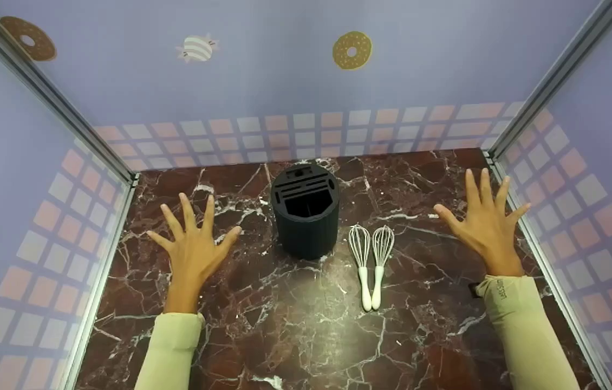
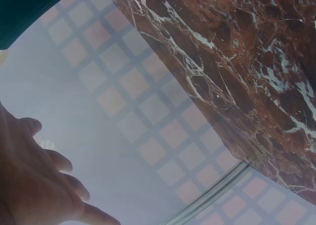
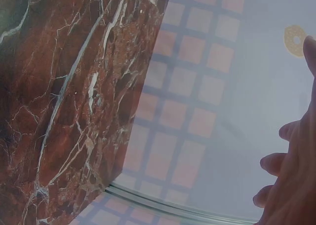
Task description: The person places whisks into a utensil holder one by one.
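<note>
A dark round utensil holder (image 1: 307, 233) with slots and a larger opening in its top stands upright near the middle of the table. Just right of it, two whisks with white handles lie side by side, the left whisk (image 1: 364, 276) and the right whisk (image 1: 378, 273), wire heads pointing away from me. My left hand (image 1: 193, 250) is spread with straight fingers, left of the holder and apart from it. My right hand (image 1: 487, 227), also spread, is to the right of the whisks and touches neither. Both hands hold nothing.
The tabletop (image 1: 284, 336) is dark red marble pattern with white veins. A back wall (image 1: 273, 70) and side walls, printed with donuts and checks, enclose it. Metal strips (image 1: 103, 281) run along the side edges, close to each hand.
</note>
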The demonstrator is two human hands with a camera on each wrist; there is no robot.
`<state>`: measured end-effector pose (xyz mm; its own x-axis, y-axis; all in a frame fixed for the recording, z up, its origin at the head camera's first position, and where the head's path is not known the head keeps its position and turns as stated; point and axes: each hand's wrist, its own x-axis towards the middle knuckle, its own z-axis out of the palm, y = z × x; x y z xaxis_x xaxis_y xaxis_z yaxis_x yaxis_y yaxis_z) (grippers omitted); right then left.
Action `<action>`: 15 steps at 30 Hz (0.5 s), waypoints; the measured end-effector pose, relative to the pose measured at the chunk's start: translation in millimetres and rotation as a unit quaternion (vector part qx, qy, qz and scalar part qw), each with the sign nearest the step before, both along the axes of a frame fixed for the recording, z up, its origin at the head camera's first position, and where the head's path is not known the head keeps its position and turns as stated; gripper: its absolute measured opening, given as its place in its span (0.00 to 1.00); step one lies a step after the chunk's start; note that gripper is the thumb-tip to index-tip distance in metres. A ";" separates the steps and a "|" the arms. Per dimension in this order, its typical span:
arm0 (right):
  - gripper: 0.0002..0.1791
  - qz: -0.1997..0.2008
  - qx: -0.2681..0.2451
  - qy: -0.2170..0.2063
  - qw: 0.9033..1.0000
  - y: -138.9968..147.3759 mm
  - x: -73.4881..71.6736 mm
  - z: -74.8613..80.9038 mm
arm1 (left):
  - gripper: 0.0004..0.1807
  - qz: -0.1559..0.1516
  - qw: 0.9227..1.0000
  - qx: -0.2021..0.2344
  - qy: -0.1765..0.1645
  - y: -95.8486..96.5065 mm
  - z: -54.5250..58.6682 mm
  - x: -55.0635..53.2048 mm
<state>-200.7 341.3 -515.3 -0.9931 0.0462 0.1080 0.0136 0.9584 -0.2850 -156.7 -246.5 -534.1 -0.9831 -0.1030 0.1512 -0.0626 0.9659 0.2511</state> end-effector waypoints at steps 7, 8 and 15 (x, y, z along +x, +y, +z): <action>0.55 -0.001 -0.001 0.003 1.000 -1.6 2.7 -0.1 | 0.51 0.001 1.000 0.001 -0.001 0.8 -2.8 0.0; 0.55 -0.002 -0.001 0.003 1.000 -1.7 2.9 -0.4 | 0.51 0.000 1.000 0.002 -0.002 0.8 -3.0 0.3; 0.55 0.000 -0.003 0.004 1.000 -3.3 4.6 -2.1 | 0.51 -0.009 1.000 0.006 -0.004 3.1 -2.7 1.2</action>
